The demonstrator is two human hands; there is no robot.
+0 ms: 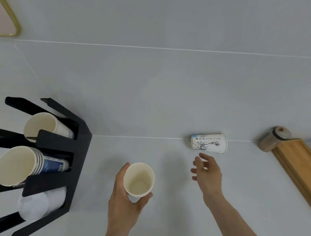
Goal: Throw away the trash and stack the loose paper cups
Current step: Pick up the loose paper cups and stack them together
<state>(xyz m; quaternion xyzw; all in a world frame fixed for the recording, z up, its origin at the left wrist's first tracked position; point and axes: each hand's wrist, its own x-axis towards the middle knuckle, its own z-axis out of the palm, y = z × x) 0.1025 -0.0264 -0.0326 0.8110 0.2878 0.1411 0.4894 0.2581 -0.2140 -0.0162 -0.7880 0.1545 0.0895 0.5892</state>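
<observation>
Paper cups were partly gathered: one loose cup sat upright, mouth open, gripped around its lower wall by the left hand above the pale counter. A second printed cup lay on its side near the back edge, untouched. The right hand hovered just short of it, fingers spread and empty. Stacks of cups already rested in the black holder at left. No trash or bin was visible, so that step could not be judged.

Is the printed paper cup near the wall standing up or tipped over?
Tipped over. The printed cup lies on its side on the counter, rim pointing right, just beyond the open right hand.
</observation>
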